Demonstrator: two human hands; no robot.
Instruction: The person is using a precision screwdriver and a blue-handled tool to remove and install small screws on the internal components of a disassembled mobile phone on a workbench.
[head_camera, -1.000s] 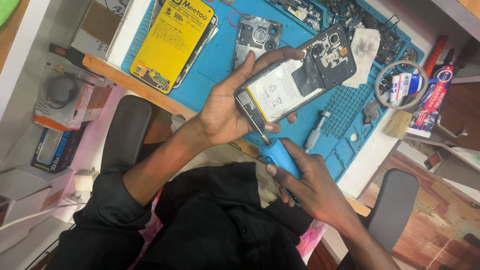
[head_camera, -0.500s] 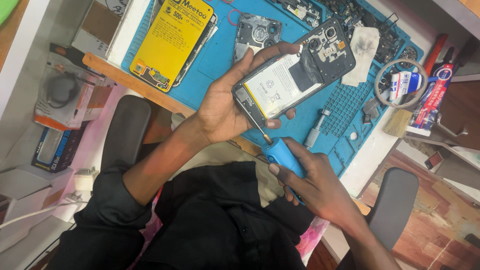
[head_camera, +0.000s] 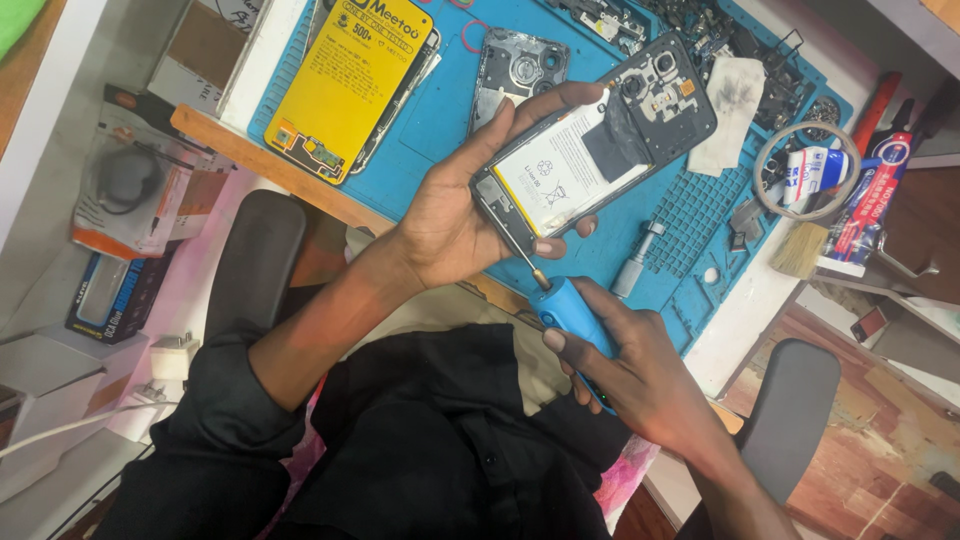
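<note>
Nearest to us is our black shirt (head_camera: 440, 450), with both forearms reaching out over it. Our right hand (head_camera: 640, 375) has its fingers (head_camera: 560, 345) wrapped around the blue handle of a screwdriver (head_camera: 570, 315), held low at the near edge of the worktop (head_camera: 240, 160). The thin metal shaft runs up and to the left, and its tip meets the lower end of the opened phone (head_camera: 590, 150).

Our left hand (head_camera: 460, 215) holds that phone just above the blue mat (head_camera: 440, 110), tilted, with the back cover off. The fingers (head_camera: 545, 100) curl over the far long edge and the thumb (head_camera: 565, 245) presses on the near corner, so the grip is closed on the phone's frame. We see a white battery filling the middle of the phone and the camera section at its far, upper right end.

Just beyond the screwdriver a small grey metal tool (head_camera: 635, 260) lies on the mat. Further out, a phone back cover (head_camera: 515, 70) rests beside a yellow packet (head_camera: 345, 80). To the right lie a white cloth (head_camera: 730, 100), a roll of clear tape (head_camera: 805, 170), a brush (head_camera: 805, 245) and a tube (head_camera: 870, 200).
</note>
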